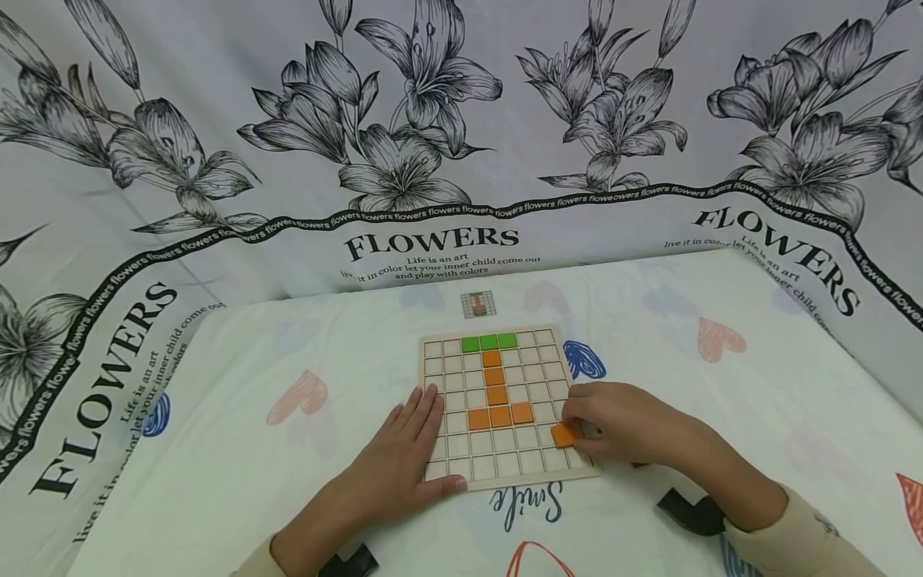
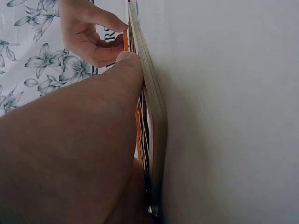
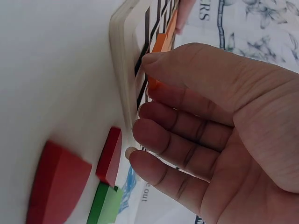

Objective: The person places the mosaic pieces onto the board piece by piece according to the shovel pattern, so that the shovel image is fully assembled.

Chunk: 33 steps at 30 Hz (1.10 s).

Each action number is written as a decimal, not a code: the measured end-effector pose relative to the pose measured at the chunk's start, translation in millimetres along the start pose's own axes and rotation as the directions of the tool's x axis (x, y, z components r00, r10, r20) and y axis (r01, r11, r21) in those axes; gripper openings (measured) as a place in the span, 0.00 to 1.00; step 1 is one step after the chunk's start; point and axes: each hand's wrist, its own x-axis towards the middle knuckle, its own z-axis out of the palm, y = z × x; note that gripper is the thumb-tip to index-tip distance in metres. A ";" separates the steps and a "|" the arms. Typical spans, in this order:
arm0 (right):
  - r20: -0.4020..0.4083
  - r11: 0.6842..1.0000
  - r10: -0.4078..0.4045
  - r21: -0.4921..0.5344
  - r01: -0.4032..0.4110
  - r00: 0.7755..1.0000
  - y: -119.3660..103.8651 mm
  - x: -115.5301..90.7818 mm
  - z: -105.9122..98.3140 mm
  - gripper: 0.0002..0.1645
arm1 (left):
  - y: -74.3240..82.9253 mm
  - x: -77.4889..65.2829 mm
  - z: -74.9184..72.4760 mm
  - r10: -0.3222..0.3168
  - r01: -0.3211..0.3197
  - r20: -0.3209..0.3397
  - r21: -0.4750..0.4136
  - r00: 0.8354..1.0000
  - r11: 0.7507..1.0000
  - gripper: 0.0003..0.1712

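A wooden grid board (image 1: 534, 465) lies on the table. Along its left edge rests my left hand (image 1: 397, 449), fingers straight on the board, thumb at the near edge. Over the right edge, my right hand (image 1: 627, 421) pinches a square orange tile (image 1: 565, 435) between thumb and fingers; the other fingers curl loosely in the right wrist view. Three green tiles (image 1: 489, 343) form a row at the board's far side. Below them runs a column of orange tiles (image 1: 493, 376), ending in a row of three orange tiles (image 1: 500, 417).
Beyond the board lies a small patterned card (image 1: 478, 304). Beside the board, partly hidden by my right hand, are red blocks (image 3: 110, 156) and a green block (image 3: 105, 203). A flower-printed cloth (image 1: 447, 160) hangs behind the table. Black wrist mounts (image 1: 692, 513) sit near both sleeves.
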 end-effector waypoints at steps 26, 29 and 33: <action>0.058 0.997 -0.049 -0.054 0.052 0.997 -32.2 39.5 11.7 0.06 | -0.1 0.5 0.4 -0.009 0.009 0.004 -0.011 1.000 1.000 0.62; 0.063 0.997 -0.047 -0.052 0.050 0.997 -35.9 43.2 11.9 0.05 | 0.0 0.9 1.0 -0.009 0.009 0.003 -0.012 1.000 1.000 0.62; 0.064 0.998 -0.031 -0.045 0.034 0.997 -39.9 46.5 12.7 0.05 | 0.1 0.9 1.1 -0.009 0.009 -0.002 -0.013 1.000 1.000 0.63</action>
